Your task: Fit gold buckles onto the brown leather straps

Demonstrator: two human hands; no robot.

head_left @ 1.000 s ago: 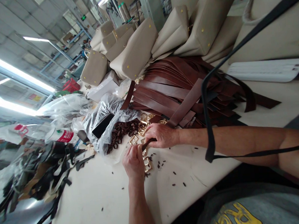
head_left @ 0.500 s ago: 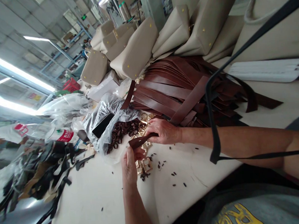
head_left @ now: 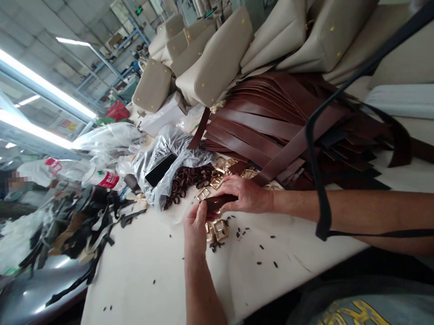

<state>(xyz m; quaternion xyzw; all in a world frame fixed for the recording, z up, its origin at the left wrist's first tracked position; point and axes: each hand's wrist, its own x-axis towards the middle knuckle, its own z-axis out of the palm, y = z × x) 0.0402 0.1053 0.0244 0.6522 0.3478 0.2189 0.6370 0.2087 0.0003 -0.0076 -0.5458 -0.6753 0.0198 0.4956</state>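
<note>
A short dark brown leather strap [head_left: 220,201] stretches between my two hands above the table. My left hand [head_left: 196,223] pinches its left end, thumb on top. The other end is gripped by my right hand [head_left: 246,195], fingers bent over it. Gold buckles [head_left: 218,229] lie just below the strap, and more gold buckles [head_left: 222,168] are strewn behind it, partly hidden by my right hand. Brown leather loops [head_left: 189,181] form a heap beside a clear plastic bag [head_left: 146,159]. Behind my right hand spreads a large stack of long brown straps [head_left: 265,113].
Beige bags [head_left: 214,59] are piled at the back. A black phone [head_left: 161,170] rests on the plastic bag. Black scraps [head_left: 84,224] lie at the left, near a red-and-white container [head_left: 101,179]. Small dark bits dot the white table [head_left: 145,304]. A black cord [head_left: 318,185] hangs close in front.
The view has shifted, so the scene sits farther right. The strap, tilted before, now lies more level between my hands, and my left thumb has moved onto its end.
</note>
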